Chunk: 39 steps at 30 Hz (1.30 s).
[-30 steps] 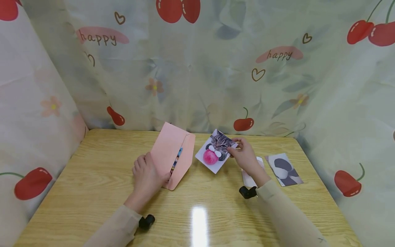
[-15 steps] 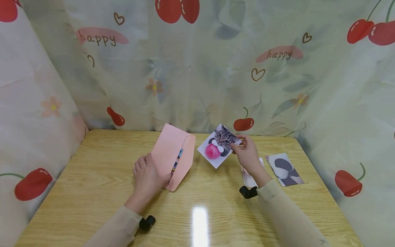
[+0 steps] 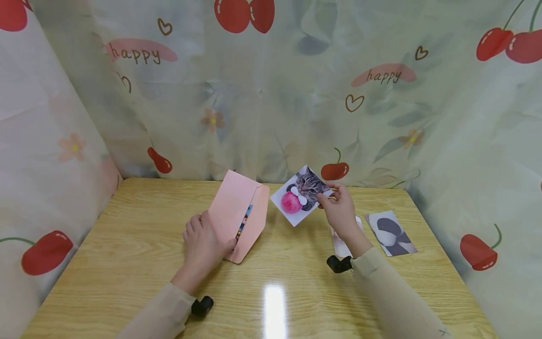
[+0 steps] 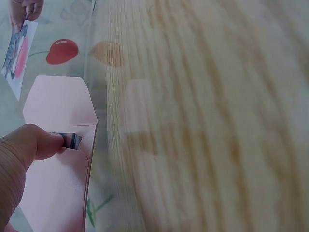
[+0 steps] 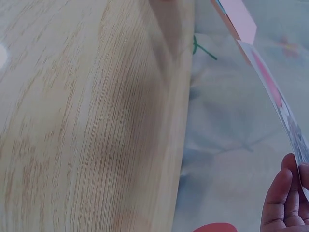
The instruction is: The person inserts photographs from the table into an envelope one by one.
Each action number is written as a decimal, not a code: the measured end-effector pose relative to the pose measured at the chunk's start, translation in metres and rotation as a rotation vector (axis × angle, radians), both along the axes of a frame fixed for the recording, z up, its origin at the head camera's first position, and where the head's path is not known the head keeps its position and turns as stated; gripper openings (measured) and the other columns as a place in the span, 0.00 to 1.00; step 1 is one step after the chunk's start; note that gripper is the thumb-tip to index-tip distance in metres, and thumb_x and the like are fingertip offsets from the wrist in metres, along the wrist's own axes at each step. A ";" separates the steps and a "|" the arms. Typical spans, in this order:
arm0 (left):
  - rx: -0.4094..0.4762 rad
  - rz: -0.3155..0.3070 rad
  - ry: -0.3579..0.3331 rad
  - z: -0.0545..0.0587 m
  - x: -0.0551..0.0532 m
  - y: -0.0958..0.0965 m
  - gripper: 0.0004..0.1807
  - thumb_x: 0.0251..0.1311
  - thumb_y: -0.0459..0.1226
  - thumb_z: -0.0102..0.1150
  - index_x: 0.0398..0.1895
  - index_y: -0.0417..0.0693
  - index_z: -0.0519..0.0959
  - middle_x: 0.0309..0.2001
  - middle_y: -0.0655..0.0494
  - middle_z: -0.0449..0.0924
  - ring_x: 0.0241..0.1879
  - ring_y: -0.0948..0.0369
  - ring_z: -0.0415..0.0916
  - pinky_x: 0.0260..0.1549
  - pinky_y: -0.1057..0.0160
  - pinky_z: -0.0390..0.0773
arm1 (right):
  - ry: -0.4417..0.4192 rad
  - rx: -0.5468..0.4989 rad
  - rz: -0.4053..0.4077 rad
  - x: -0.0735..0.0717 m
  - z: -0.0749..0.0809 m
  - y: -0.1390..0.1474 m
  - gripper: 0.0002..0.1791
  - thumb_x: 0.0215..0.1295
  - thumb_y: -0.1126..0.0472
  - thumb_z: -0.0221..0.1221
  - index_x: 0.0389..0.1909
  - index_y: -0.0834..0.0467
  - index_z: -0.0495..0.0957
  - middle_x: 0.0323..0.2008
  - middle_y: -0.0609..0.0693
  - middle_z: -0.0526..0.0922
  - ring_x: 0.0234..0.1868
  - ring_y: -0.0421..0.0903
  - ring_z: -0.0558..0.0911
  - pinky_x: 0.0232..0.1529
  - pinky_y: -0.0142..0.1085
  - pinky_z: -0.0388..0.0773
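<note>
In the head view my left hand (image 3: 204, 242) grips a pink envelope (image 3: 228, 202) by its lower left side, its thumb at the opening. The envelope's flap is unfolded to the right, and a strip of colourful cards (image 3: 244, 221) shows inside the slot. My right hand (image 3: 341, 214) pinches a square photo card (image 3: 301, 195) by its right corner. A grey tabby cat and a pink pompom are printed on it. The card is raised to the right of the envelope, apart from it. In the right wrist view the photo card (image 5: 275, 96) appears almost edge-on.
On the right of the wooden table (image 3: 296, 292) lies a grey and white picture card (image 3: 390, 233). Beside it, another pale card (image 3: 339, 245) is partly hidden under my right hand. A cherry-print cloth (image 3: 262, 117) surrounds the table's back and sides.
My right hand has lifted the cat photo card a little and shifted it slightly to the right, turning it somewhat. The left hand and the envelope have hardly moved.
</note>
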<state>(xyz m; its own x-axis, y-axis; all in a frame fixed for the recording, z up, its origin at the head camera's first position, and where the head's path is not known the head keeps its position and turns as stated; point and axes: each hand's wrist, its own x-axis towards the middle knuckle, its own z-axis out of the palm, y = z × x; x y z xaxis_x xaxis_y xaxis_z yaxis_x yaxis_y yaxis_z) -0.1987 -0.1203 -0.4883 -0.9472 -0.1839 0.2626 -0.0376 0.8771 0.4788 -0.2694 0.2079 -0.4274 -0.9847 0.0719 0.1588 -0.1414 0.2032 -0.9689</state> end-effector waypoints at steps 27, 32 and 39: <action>0.020 -0.027 -0.006 0.003 0.001 0.007 0.56 0.31 0.58 0.76 0.59 0.32 0.60 0.53 0.33 0.61 0.51 0.41 0.58 0.51 0.44 0.60 | -0.046 -0.027 0.065 0.002 -0.004 -0.037 0.24 0.64 0.69 0.60 0.59 0.68 0.64 0.39 0.63 0.74 0.38 0.66 0.80 0.37 0.41 0.81; 0.017 -0.027 -0.005 0.001 0.001 0.006 0.56 0.32 0.57 0.75 0.59 0.32 0.60 0.53 0.33 0.61 0.51 0.41 0.58 0.50 0.44 0.60 | -0.052 -0.008 0.051 0.003 -0.005 -0.039 0.23 0.65 0.66 0.60 0.58 0.64 0.65 0.39 0.61 0.75 0.37 0.67 0.80 0.40 0.47 0.80; 0.014 -0.022 -0.019 0.002 0.001 0.006 0.56 0.32 0.58 0.75 0.60 0.32 0.60 0.53 0.33 0.60 0.52 0.41 0.58 0.51 0.44 0.60 | -0.019 -0.033 0.007 0.004 -0.005 -0.038 0.22 0.65 0.65 0.59 0.57 0.63 0.66 0.39 0.61 0.75 0.37 0.67 0.81 0.35 0.39 0.81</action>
